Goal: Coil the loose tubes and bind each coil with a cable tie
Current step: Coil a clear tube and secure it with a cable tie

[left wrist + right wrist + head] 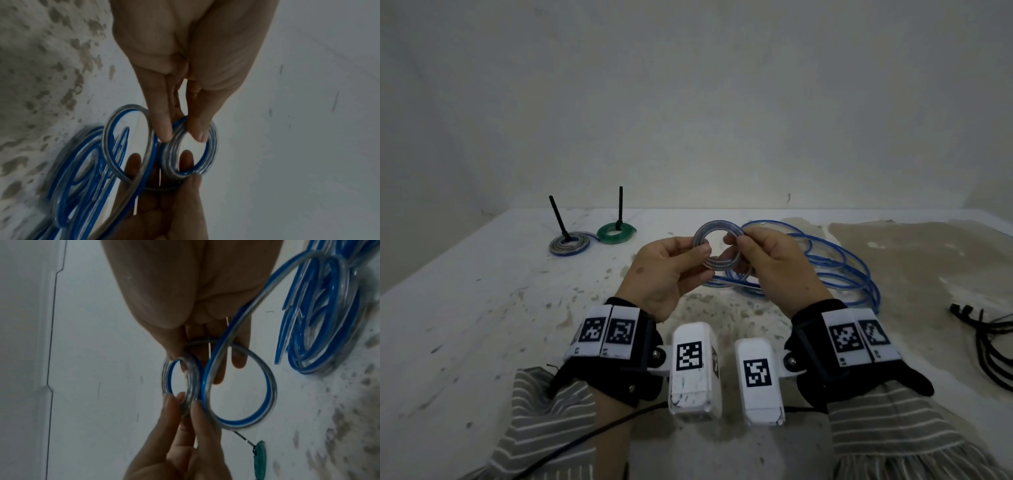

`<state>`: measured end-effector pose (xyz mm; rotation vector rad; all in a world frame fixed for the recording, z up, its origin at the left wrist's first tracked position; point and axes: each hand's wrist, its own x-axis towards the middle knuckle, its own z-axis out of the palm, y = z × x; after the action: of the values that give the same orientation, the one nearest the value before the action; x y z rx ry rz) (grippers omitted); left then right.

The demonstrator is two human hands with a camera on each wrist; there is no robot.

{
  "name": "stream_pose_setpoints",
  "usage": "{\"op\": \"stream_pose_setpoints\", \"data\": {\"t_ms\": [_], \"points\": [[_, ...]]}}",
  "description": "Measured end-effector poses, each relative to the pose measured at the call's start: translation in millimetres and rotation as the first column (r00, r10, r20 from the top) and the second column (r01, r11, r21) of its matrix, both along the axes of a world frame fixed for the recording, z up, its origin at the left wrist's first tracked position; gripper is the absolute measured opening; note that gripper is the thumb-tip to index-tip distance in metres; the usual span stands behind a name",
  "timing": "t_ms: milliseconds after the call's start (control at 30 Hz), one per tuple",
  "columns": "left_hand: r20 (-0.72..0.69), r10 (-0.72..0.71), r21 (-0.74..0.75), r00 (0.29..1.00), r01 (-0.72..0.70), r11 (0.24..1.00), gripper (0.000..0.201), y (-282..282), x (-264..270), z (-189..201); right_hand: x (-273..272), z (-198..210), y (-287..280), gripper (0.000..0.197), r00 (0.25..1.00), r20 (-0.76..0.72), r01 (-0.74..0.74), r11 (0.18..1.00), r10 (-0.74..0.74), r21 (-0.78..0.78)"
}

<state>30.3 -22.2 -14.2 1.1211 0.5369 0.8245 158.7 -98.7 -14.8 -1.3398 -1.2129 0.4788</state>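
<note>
A small coil of clear tube with a blue stripe is held up above the table between both hands. My left hand pinches its left side between thumb and fingers, and my right hand pinches its right side. The left wrist view shows the left hand on the tight coil, with a wider loop beside it. In the right wrist view my right hand holds the coil and the wider loop. The rest of the tube trails loose on the table to the right.
At the back left lie two bound coils, a grey-blue one and a green one, each with a black tie standing up. Several black cable ties lie at the right edge. The table meets a wall behind.
</note>
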Motion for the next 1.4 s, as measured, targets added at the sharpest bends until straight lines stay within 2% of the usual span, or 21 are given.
{"op": "stream_pose_setpoints", "data": {"t_ms": [100, 200, 333, 433, 567, 667, 767, 833, 933, 1000, 1033, 1133, 1233, 1333, 1400], "points": [[-0.151, -0.066, 0.092, 0.986, 0.081, 0.992, 0.009, -5.2, 0.1, -2.4, 3.7, 2.1, -2.1, 0.029, 0.998, 0.022, 0.049, 0.996, -0.051, 0.081], [-0.322, -0.005, 0.271, 0.947, 0.097, 0.958, 0.009, -6.3, -1.3, -3.3, 5.6, 1.8, -4.6, 0.032, 0.979, 0.185, 0.065, 0.994, -0.081, 0.09], [-0.294, 0.032, 0.431, 0.955, 0.103, 0.896, 0.021, -4.3, -9.8, 4.3, 6.0, 1.5, -7.3, 0.02, 0.947, 0.321, 0.015, 1.0, -0.021, 0.021], [-0.319, 0.052, 0.48, 0.946, 0.113, 0.87, 0.018, -2.9, -16.1, 9.2, 1.4, 0.7, -8.1, 0.016, 0.935, 0.355, 0.007, 0.999, -0.017, 0.031], [-0.236, 0.159, 0.497, 0.959, -0.021, 0.867, 0.012, -3.3, -15.9, 10.5, 2.9, 1.8, -6.9, 0.009, 0.987, 0.158, 0.016, 0.998, -0.025, 0.054], [-0.107, 0.179, 0.369, 0.978, -0.128, 0.921, 0.011, -6.8, -9.4, 9.3, 8.0, 2.1, -7.9, 0.018, 0.992, 0.129, 0.006, 0.999, -0.011, 0.039], [-0.008, 0.117, 0.198, 0.993, -0.113, 0.974, 0.01, -11.3, 0.3, 3.4, 3.7, 2.5, -8.9, 0.022, 0.996, -0.053, -0.067, 0.997, 0.068, 0.024], [0.018, 0.071, 0.135, 0.997, -0.073, 0.988, 0.01, -11.4, 4.2, -1.1, 0.5, 2.4, -7.2, 0.022, 0.99, -0.121, -0.066, 0.996, 0.073, 0.057], [-0.099, 0.055, 0.195, 0.994, -0.034, 0.98, 0.009, -8.4, 4.2, -6.7, 0.2, 1.9, -7.7, 0.024, 0.983, -0.166, -0.06, 0.993, 0.076, 0.1], [-0.238, 0.139, 0.359, 0.961, -0.046, 0.932, 0.011, -4.2, 1.8, -8.8, 1.5, 0.6, -9.3, 0.027, 0.992, -0.111, -0.054, 0.994, 0.065, 0.096], [-0.264, 0.189, 0.452, 0.946, -0.052, 0.891, 0.014, -3.1, -0.1, -8.1, 2.0, -0.1, -9.6, 0.026, 0.998, -0.039, -0.045, 0.996, 0.048, 0.081], [-0.203, 0.28, 0.657, 0.938, -0.081, 0.749, 0.028, -0.4, -7.5, -1.3, 2.0, -2.1, -8.5, 0.02, 0.979, 0.206, 0.0, 0.999, -0.009, 0.043], [-0.287, 0.369, 0.784, 0.884, -0.005, 0.621, 0.024, 1.5, -12.9, 4.8, -0.5, -3.8, -7.0, 0.021, 0.949, 0.311, 0.028, 0.998, -0.043, 0.052], [-0.407, 0.388, 0.798, 0.827, 0.116, 0.591, 0.011, 0.8, -14.4, 4.3, -2.9, -5.8, -5.9, 0.02, 0.931, 0.359, 0.048, 0.998, -0.063, 0.051], [-0.391, 0.383, 0.792, 0.837, 0.094, 0.603, 0.005, 0.5, -14.8, 4.2, -2.9, -6.0, -4.6, 0.02, 0.944, 0.319, 0.068, 0.996, -0.082, 0.057]]}}
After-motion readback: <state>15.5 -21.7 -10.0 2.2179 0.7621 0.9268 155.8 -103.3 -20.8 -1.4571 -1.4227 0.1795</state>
